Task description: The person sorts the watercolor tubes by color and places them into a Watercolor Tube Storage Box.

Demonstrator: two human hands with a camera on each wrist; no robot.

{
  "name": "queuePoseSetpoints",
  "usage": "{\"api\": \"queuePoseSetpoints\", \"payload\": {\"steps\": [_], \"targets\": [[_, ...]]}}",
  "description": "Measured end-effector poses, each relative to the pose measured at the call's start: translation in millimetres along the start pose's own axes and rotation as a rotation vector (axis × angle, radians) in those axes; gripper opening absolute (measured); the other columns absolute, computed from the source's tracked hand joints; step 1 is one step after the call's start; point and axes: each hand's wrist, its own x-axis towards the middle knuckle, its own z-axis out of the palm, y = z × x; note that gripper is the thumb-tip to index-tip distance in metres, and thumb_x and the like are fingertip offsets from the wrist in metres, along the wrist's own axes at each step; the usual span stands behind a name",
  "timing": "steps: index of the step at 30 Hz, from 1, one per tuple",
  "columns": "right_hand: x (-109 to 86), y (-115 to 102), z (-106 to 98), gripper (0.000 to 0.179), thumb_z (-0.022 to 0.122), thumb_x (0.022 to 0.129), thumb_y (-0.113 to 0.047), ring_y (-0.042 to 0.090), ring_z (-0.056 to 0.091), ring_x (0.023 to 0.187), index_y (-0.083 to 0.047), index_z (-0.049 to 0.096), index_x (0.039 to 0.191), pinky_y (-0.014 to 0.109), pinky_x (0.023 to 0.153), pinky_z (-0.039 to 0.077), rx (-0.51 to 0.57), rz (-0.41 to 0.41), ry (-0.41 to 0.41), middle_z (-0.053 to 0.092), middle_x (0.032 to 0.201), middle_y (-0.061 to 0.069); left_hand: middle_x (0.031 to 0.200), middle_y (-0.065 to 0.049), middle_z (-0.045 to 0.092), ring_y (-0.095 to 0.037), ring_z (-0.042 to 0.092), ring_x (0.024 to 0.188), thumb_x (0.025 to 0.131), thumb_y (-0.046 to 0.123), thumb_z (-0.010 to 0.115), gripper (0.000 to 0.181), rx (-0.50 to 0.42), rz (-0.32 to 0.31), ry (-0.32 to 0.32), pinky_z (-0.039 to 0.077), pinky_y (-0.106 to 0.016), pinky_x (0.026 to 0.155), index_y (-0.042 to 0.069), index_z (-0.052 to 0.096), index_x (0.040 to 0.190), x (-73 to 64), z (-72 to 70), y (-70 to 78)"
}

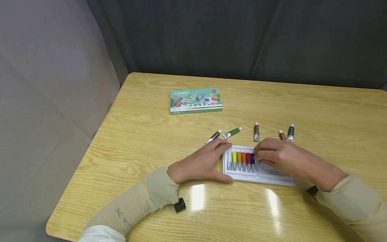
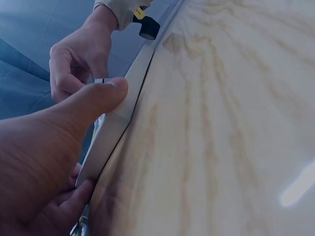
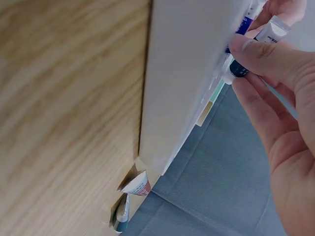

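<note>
A white plastic tray (image 1: 257, 178) lies on the table with a row of paint tubes in its left part: white, yellow, ochre, orange, red and blue. My left hand (image 1: 202, 163) grips the tray's left end, thumb at the near edge and fingers at the far edge. Over the slots beside the blue tube (image 1: 252, 158), my right hand (image 1: 282, 156) pinches a small paint tube (image 3: 239, 69) between thumb and fingers. In the right wrist view that tube shows a dark blue-green band and a white cap; the head view hides it behind the fingers.
Behind the tray lie loose tubes: black (image 1: 214, 136), green (image 1: 232, 132), brown (image 1: 256, 131), reddish brown (image 1: 282, 135) and dark green (image 1: 291, 132). Farther back is a teal paint box (image 1: 196, 101). A dark curtain (image 1: 211, 40) hangs beyond the table.
</note>
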Motion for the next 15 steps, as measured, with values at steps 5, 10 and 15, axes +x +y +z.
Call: {"api": "queuePoseSetpoints", "payload": {"steps": [5, 10, 15], "targets": [[-1.5, -2.5, -0.3, 0.058, 0.028, 0.109, -0.039, 0.015, 0.072, 0.093, -0.017, 0.078, 0.091, 0.032, 0.076, 0.062, 0.007, 0.017, -0.011, 0.075, 0.102, 0.001, 0.158, -0.002, 0.039, -0.015, 0.043, 0.145, 0.079, 0.068, 0.079, 0.11, -0.002, -0.001, -0.001, 0.037, -0.029, 0.125, 0.01, 0.034, 0.161, 0.4, 0.6, -0.4], [-3.6, -5.6, 0.8, 0.058, 0.028, 0.11, -0.041, 0.013, 0.071, 0.093, -0.019, 0.078, 0.091, 0.03, 0.077, 0.061, 0.009, 0.034, -0.031, 0.075, 0.101, -0.002, 0.158, -0.003, 0.038, -0.016, 0.041, 0.146, 0.079, 0.069, 0.079, 0.111, 0.002, -0.01, -0.01, 0.036, -0.03, 0.126, 0.01, 0.033, 0.162, 0.1, 0.5, 0.0], [-4.8, -7.8, 1.0, 0.059, 0.026, 0.112, -0.038, 0.012, 0.07, 0.094, -0.018, 0.077, 0.089, 0.028, 0.079, 0.06, 0.004, 0.042, -0.042, 0.074, 0.1, -0.003, 0.16, -0.002, 0.037, -0.016, 0.04, 0.148, 0.079, 0.069, 0.078, 0.111, 0.003, -0.015, -0.015, 0.035, -0.031, 0.127, 0.011, 0.032, 0.162, 0.3, 0.0, -0.2]]}}
